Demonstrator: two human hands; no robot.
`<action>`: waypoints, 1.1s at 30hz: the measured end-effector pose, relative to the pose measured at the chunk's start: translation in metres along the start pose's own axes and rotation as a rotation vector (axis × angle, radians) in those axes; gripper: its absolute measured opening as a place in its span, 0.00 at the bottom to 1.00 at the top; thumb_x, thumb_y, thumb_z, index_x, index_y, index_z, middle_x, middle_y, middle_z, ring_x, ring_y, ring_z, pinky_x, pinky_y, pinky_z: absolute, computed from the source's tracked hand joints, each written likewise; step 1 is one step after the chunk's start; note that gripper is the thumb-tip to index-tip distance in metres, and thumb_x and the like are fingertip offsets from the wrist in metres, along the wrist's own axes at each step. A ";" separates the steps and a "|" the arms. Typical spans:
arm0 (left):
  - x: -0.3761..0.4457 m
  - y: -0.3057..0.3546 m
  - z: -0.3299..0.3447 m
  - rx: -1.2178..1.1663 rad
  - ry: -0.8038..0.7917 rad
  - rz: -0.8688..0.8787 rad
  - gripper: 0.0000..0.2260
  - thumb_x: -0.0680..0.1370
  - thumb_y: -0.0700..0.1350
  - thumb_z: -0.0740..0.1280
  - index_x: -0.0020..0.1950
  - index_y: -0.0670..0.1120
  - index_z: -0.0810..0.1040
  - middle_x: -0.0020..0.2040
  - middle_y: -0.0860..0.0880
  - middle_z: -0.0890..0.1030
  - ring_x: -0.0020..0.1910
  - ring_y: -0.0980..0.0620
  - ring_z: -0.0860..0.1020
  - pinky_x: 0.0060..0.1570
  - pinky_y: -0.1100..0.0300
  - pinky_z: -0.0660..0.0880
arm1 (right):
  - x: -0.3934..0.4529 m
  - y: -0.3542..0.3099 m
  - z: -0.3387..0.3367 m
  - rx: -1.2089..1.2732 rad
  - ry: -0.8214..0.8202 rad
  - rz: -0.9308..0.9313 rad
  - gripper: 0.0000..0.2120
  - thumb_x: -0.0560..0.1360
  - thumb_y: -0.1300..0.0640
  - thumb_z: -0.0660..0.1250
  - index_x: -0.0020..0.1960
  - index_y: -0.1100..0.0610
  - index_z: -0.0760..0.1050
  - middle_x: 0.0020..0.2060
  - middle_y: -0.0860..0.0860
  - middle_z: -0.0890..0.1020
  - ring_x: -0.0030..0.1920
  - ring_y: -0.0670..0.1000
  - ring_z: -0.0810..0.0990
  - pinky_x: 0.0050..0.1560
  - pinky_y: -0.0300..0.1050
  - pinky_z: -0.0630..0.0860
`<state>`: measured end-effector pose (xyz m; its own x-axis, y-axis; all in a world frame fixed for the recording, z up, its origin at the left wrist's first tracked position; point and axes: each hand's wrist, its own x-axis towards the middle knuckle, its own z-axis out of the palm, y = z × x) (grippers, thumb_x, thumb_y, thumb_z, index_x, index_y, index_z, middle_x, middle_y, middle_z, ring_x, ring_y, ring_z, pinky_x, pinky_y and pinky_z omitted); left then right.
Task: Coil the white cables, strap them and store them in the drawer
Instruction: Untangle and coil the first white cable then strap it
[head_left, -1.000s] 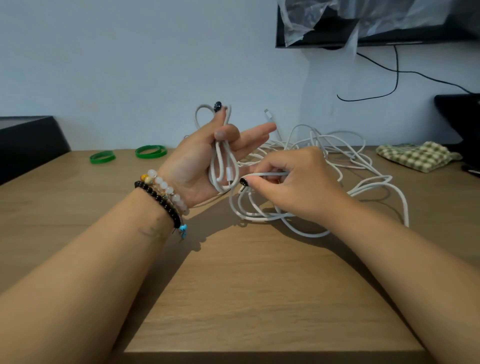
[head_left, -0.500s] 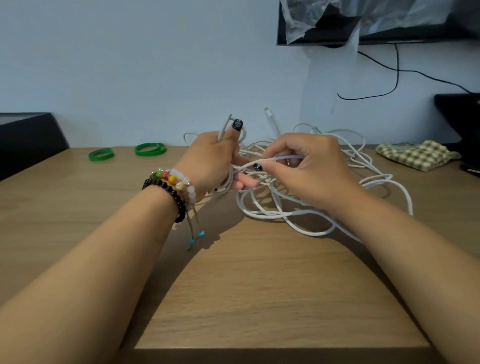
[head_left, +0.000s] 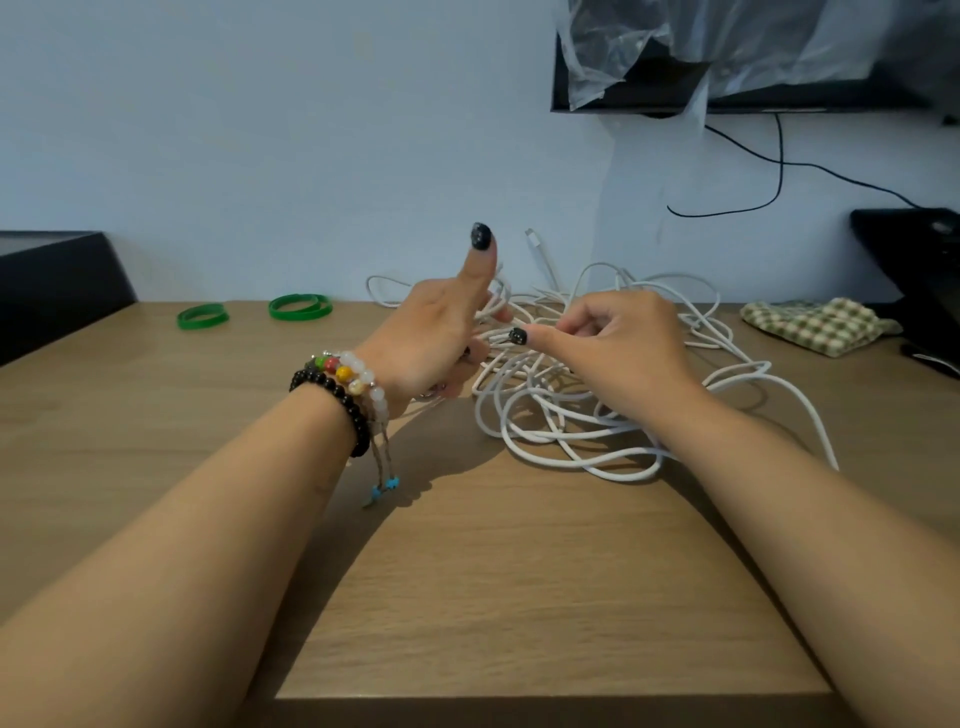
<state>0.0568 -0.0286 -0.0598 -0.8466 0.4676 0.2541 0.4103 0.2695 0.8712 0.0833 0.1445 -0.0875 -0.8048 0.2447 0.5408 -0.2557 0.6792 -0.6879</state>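
Two hands work at the far edge of a tangle of white cables (head_left: 571, 410) that lies spread over the middle of the wooden table (head_left: 519, 597), its loops running out toward the right. On the near-left side of the heap the left hand (head_left: 431, 343) has its fingers curled round a small gathered bundle of cable, thumb standing straight up and clear of the strands; how many turns it has hold of I cannot tell, since the palm faces away. Just beside it, the right hand (head_left: 618, 348) has its fingers curled in and its thumb stretched toward the left hand, and it appears to pinch a single strand, though the contact is hidden behind the knuckles. By my judgement the coiling has barely begun: most of the cable is still loose and crossed over itself. With the thumb lifted, the gathered turns could slip open, and a hard pull on the feeding strand could tighten a crossing into a knot or drag the whole heap across the table. A plug end (head_left: 535, 249) sticking up at the back could also snag. Two green bands (head_left: 249, 312) wait well apart at the far left, likely the straps. No drawer is in view.
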 end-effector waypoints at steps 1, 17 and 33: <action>0.000 0.000 0.000 0.020 -0.014 0.004 0.38 0.70 0.71 0.45 0.47 0.41 0.78 0.24 0.52 0.62 0.20 0.55 0.59 0.20 0.66 0.59 | 0.000 0.000 -0.001 0.026 -0.024 0.006 0.12 0.66 0.45 0.77 0.34 0.53 0.82 0.27 0.46 0.79 0.27 0.39 0.74 0.31 0.32 0.69; 0.004 -0.019 -0.001 0.349 -0.196 0.164 0.49 0.57 0.60 0.74 0.74 0.47 0.61 0.63 0.55 0.74 0.61 0.57 0.75 0.64 0.59 0.71 | -0.006 -0.011 -0.015 0.339 -0.409 0.069 0.09 0.71 0.55 0.73 0.50 0.47 0.82 0.46 0.60 0.84 0.45 0.53 0.84 0.44 0.41 0.81; -0.001 -0.004 0.009 1.081 0.124 0.382 0.12 0.81 0.50 0.62 0.62 0.47 0.66 0.47 0.52 0.75 0.43 0.49 0.75 0.37 0.56 0.69 | -0.004 -0.012 -0.005 0.303 -0.191 0.128 0.02 0.72 0.55 0.73 0.42 0.48 0.83 0.35 0.42 0.85 0.36 0.36 0.81 0.41 0.31 0.74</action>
<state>0.0586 -0.0224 -0.0675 -0.6075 0.6040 0.5159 0.6724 0.7368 -0.0708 0.0919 0.1391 -0.0789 -0.9185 0.1615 0.3611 -0.2706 0.4091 -0.8714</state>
